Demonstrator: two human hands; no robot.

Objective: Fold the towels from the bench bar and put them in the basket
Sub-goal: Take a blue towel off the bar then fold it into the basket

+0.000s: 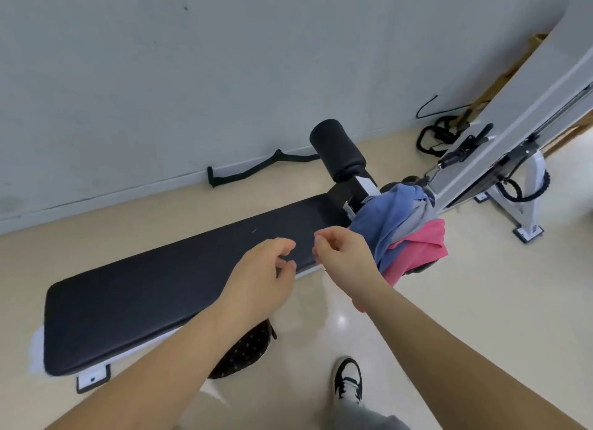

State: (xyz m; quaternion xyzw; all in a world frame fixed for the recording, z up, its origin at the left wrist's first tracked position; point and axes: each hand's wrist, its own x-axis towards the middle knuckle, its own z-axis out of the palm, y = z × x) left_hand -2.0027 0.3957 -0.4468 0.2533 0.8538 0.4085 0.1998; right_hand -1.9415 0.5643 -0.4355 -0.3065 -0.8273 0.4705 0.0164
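Note:
A bundle of towels hangs over the bar at the right end of the black bench (167, 288): a blue towel (388, 218) on top, a grey one (417, 219) beside it and a pink one (423, 248) below. My right hand (345, 253) hovers just left of the bundle, fingers loosely curled, holding nothing. My left hand (261, 274) hovers over the bench pad's front edge, fingers loosely curled and empty. A dark dotted fabric basket (244, 352) sits on the floor under the bench, mostly hidden by my left forearm.
A black foam roller (337, 149) stands at the bench's far right end. A white machine frame (513, 147) with cables and handles rises at right. A black bar handle (253, 171) lies by the wall. My shoe (348, 380) is on the cream floor.

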